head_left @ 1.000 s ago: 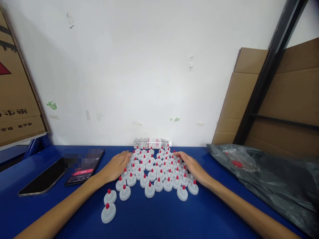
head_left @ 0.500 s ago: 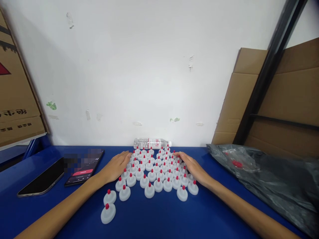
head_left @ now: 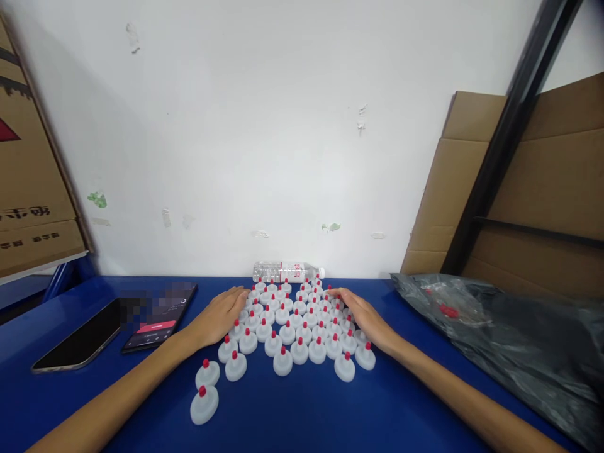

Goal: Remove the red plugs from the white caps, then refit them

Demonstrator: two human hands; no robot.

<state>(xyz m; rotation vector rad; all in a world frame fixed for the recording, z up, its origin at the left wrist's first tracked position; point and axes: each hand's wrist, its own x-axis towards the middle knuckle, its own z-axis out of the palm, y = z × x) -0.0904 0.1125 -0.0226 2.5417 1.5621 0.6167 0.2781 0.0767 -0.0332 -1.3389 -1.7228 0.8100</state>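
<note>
Several white round caps with red-tipped nozzles stand in a cluster on the blue table [head_left: 292, 415]. My left hand [head_left: 223, 316] lies with its fingers stretched out along the cluster's left edge, beside a cap [head_left: 237, 328]. On the opposite edge my right hand [head_left: 364, 316] rests with extended fingers against or close to the caps; contact is hard to make out. Neither hand grips anything. Toward me at the left are a front cap [head_left: 204, 404] and another cap [head_left: 207, 374], a little apart from the rest. Some caps are partly hidden by my right hand.
A clear plastic bottle [head_left: 287, 272] lies on its side against the wall behind the caps. Two phones, one dark [head_left: 78, 340] and one lit [head_left: 158, 324], lie at the left. A grey plastic bag [head_left: 514, 340] covers the right side. Cardboard [head_left: 453, 182] leans behind it.
</note>
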